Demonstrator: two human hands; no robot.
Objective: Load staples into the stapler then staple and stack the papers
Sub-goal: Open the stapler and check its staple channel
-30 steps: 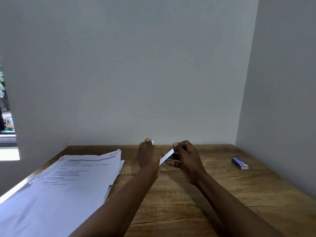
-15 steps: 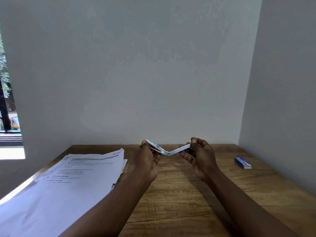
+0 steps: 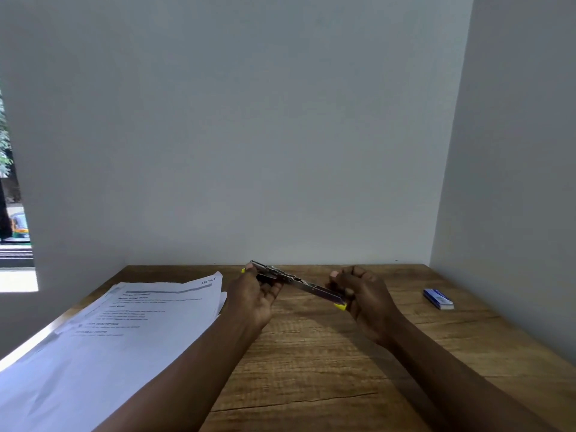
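Note:
A metal stapler (image 3: 296, 282) with yellow ends is swung wide open and held above the wooden table (image 3: 327, 369). My left hand (image 3: 254, 294) grips its far left half, and my right hand (image 3: 358, 294) grips the lower right half near the yellow tip. The two halves lie almost in one straight line, sloping down to the right. A stack of printed papers (image 3: 124, 332) lies on the table's left side. A small blue staple box (image 3: 438, 299) sits at the right, apart from my hands.
Grey walls close the table at the back and on the right. A window opening (image 3: 15, 232) shows at the far left. The papers overhang the table's left edge.
The stapler has been unfolded further, from a shallow V to a nearly straight line. My right hand has moved down and to the right with its half.

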